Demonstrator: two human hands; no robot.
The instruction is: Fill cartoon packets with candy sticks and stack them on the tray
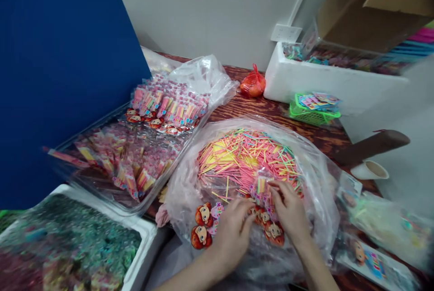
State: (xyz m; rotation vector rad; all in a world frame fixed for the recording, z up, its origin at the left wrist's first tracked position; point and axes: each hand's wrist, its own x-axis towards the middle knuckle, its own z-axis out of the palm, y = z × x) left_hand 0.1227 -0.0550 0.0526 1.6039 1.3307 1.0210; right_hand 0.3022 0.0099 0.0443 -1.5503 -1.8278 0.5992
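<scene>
A large clear plastic bag (320, 160) lies spread on the table, with a heap of thin pink, yellow and green sticks (244, 153) in it. At the near side of the heap, my right hand (290, 212) is closed on small printed packets (262, 191) with coloured sticks inside. My left hand (233, 232) is beside them, its thumb and fingers drawn together; what they pinch is hidden. Below the packets, red-haired cartoon heads (274, 231) show between my hands. More printed packets (202, 225) with the same heads lie left of my left hand.
A clear tray (149, 205) of filled packets (166, 105) stands at left. In front of it is a white foam box (144, 232) with green and pink pieces. Further back are a red bag (253, 84), a green basket (313, 112) and another foam box (325, 78). A paper cup (371, 170) lies right.
</scene>
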